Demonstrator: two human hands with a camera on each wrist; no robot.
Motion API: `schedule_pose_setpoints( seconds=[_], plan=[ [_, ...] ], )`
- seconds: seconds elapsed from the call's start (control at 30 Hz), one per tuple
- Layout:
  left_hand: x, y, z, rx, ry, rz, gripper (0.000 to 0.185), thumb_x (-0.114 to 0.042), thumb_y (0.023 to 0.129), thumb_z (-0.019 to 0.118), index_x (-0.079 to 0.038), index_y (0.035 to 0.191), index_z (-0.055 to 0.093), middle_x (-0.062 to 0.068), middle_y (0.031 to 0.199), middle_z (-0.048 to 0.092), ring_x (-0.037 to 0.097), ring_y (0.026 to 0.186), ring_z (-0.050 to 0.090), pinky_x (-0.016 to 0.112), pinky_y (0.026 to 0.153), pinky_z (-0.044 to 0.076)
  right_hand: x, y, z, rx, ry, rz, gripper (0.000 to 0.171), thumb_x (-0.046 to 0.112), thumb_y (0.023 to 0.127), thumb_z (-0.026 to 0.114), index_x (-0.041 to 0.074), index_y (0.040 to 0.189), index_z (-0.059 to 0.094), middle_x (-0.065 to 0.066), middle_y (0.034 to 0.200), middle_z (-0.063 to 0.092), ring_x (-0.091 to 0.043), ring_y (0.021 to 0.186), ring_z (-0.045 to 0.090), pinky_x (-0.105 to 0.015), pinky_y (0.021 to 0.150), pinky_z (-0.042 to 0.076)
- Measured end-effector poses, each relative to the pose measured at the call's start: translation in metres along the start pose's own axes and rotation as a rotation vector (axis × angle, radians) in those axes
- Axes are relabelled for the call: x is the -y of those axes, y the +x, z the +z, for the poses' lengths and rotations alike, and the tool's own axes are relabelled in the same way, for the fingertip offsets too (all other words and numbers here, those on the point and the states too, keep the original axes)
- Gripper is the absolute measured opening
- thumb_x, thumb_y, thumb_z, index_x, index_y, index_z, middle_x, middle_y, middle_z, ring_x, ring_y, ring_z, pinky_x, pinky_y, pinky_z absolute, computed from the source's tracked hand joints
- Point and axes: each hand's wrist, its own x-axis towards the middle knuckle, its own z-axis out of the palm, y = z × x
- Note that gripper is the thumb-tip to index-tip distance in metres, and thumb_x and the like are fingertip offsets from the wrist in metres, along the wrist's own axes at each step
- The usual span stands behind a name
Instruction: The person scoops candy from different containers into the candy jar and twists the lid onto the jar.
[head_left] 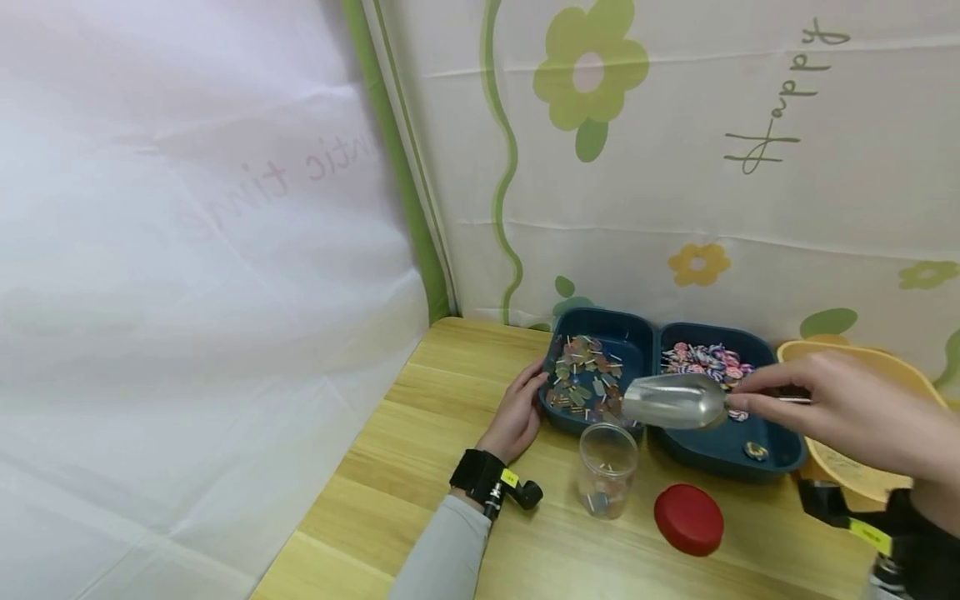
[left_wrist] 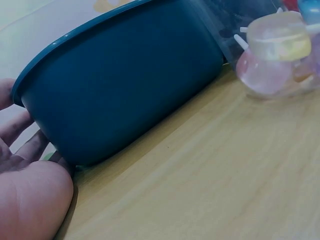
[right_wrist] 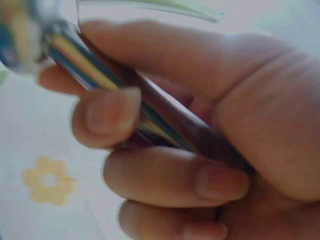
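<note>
Left hand (head_left: 517, 417): fingers loosely extended, touching outer wall of dark-blue rounded plastic tray (head_left: 636, 340) | clear round plastic cup (head_left: 609, 468): between both hands' fingers | shiny silver metal scoop (head_left: 675, 400): gripped by curled fingers of right hand (head_left: 847, 408), its bowl left of them

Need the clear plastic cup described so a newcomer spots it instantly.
Start from the wooden table and find the left-hand dark blue tray. The clear plastic cup stands upright just in front of that tray, left of the red lid. It alone is see-through and taller than wide; the tray and lid are opaque.
</note>
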Motion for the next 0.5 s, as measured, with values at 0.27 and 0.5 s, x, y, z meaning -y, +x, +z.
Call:
schedule_pose_setpoints(
  seconds=[0.27, 0.5],
  plan=[
    [-0.001, -0.002, -0.002, -0.001, -0.017, -0.008, 0.045, -0.016, 0.110, 0.047, -0.011, 0.154, 0.044, 0.012, 0.161, 0.033, 0.025, 0.146, 0.033, 0.032, 0.110, 0.037, 0.000, 0.058, 0.035, 0.029, 0.191, -0.108, 0.017, 0.021, 0.100, 0.068, 0.010, 0.106, 0.080, 0.009, 0.085, 0.067, -0.007, 0.070, 0.056, -0.025, 0.059, 0.048],
    [-0.001, -0.001, -0.001, 0.002, -0.010, -0.009, 0.044, -0.014, 0.110, 0.047, -0.011, 0.154, 0.045, 0.013, 0.159, 0.035, 0.020, 0.127, 0.043, 0.025, 0.093, 0.042, 0.004, 0.095, 0.087, -0.019, 0.133, -0.073, 0.018, 0.015, 0.100, 0.067, 0.005, 0.102, 0.081, -0.001, 0.089, 0.074, -0.009, 0.071, 0.058, -0.033, 0.064, 0.052]
  ],
)
